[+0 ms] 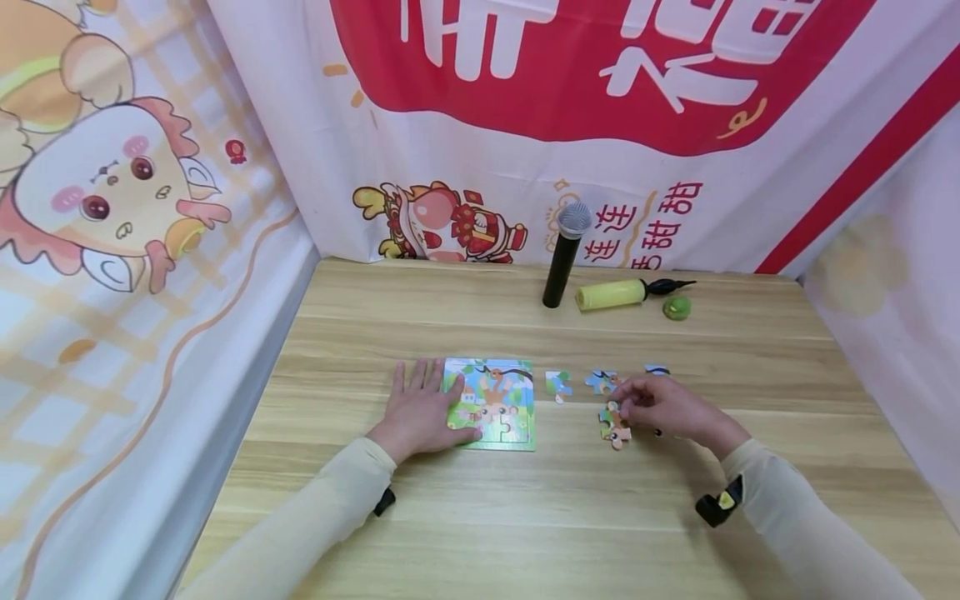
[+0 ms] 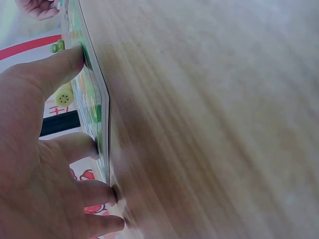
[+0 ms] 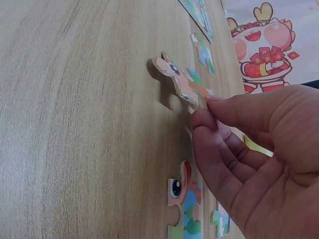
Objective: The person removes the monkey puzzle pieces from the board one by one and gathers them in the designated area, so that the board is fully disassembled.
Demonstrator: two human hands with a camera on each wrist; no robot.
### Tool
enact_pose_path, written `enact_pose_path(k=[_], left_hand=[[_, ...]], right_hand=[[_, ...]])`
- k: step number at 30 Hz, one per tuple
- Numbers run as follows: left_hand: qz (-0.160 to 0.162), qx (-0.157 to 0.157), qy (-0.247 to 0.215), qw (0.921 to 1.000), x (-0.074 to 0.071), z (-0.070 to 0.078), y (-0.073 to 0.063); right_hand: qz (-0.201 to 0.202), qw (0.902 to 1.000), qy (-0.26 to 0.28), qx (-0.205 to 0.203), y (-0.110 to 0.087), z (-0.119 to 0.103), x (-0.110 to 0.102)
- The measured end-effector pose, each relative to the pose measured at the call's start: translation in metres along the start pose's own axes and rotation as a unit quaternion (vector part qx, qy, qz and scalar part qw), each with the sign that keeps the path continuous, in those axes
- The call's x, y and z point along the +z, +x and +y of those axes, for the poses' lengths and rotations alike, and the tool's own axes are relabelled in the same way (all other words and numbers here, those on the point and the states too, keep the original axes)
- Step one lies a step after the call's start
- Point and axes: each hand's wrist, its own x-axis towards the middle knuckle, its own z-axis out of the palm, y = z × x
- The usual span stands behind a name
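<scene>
A square jigsaw puzzle board [image 1: 517,445] with an animal picture lies on the table. My left hand [image 1: 422,421] rests over its left edge with fingers spread, thumb and index finger touching the board in the left wrist view. To the right, my right hand [image 1: 671,412] pinches a jigsaw piece [image 3: 175,78] between thumb and fingertips. That piece is tilted up from the tabletop and shows part of an animal's face. Loose pieces lie nearby: a green-and-blue one [image 1: 557,382], a blue one [image 1: 598,381], and an eye-printed one [image 3: 191,211], partly hidden by my right hand in the head view.
Behind the puzzle, a black microphone [image 1: 564,260] stands near the table's back edge. Beside it lie a yellow hand pump [image 1: 613,295] with a black nozzle and a small green object [image 1: 677,307]. Printed cloth [image 1: 450,150] hangs along the back and sides.
</scene>
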Motion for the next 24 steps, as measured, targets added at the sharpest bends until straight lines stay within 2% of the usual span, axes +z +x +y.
enact_pose_path(k=[13,19,24], left_hand=[[0.000,0.000,0.000,1.0000,0.000,0.002,0.002],[-0.002,0.000,-0.008,1.0000,0.000,0.002,0.002],[0.006,0.005,-0.016,0.9998,-0.004,-0.001,0.001]], right_hand=[[0.020,0.9993,-0.021,0.022,-0.004,0.004,0.000],[0.018,0.9991,-0.014,0.035,-0.004,-0.001,0.000],[0.010,0.9995,-0.013,0.026,-0.002,-0.008,0.001]])
